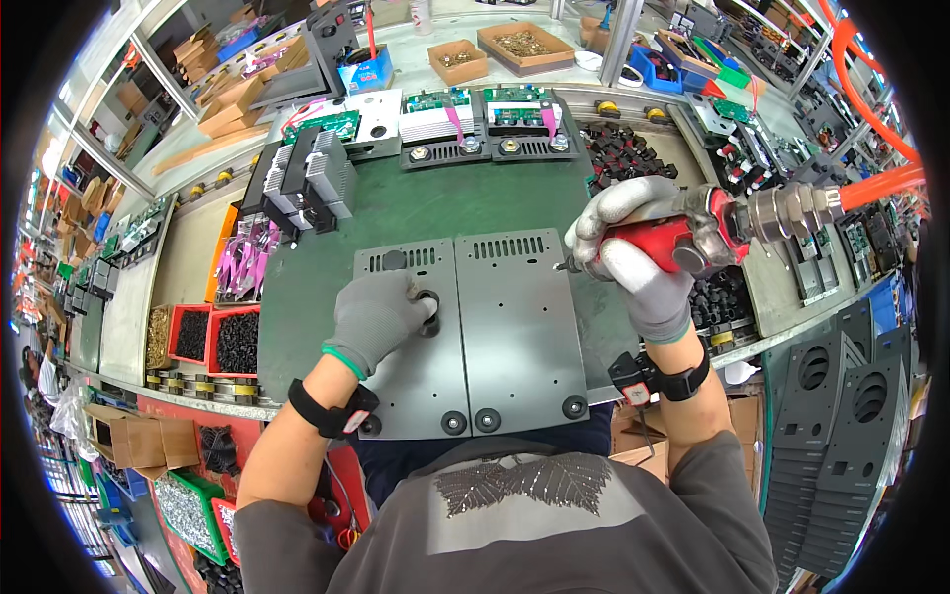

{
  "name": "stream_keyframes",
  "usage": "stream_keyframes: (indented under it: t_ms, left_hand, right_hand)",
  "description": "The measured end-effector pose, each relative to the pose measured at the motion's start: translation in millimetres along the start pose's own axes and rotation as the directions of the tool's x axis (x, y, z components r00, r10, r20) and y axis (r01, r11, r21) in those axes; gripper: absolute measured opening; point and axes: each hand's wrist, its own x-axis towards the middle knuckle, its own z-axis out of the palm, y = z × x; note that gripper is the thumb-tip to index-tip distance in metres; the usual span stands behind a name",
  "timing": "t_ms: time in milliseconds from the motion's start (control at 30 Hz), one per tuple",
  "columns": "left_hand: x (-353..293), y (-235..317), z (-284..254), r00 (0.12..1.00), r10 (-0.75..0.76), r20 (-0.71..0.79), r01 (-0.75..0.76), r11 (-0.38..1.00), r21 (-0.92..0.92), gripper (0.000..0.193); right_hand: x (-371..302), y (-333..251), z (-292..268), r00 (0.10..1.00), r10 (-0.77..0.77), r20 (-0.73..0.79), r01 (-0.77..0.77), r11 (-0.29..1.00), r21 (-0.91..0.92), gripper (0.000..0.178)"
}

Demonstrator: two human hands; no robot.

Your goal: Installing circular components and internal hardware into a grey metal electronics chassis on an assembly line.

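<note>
Two dark grey metal panels [520, 317] with slotted vents lie side by side before me. My left hand [374, 319], in a grey glove, is over the left panel with its fingers closed on a black rubber foot [428, 322]. Another black foot [395, 259] sits just beyond that hand, by the vent slots. Round black feet [453, 423] stand along the panels' near edge. My right hand [638, 257], gloved too, grips a red air screwdriver [683, 238] with its tip pointing left, by the right panel's far right corner. An orange hose [881, 186] runs from its rear.
Heatsinks [322, 178] and green circuit boards [520, 109] stand at the far side of the green mat [416, 203]. Red bins of small black parts [237, 342] are at left. Loose black parts [628, 153] fill a tray at right. Dark panels [836, 426] are stacked lower right.
</note>
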Motion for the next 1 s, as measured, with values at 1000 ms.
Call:
stream_keyframes:
  t_ms: [1000]
  left_hand:
    - [80, 105, 39, 0.911, 0.411, -0.031, -0.402, 0.871, -0.282, 0.034]
  right_hand:
    - [45, 70, -21, 0.969, 0.19, -0.161, -0.216, 0.962, -0.166, 0.016]
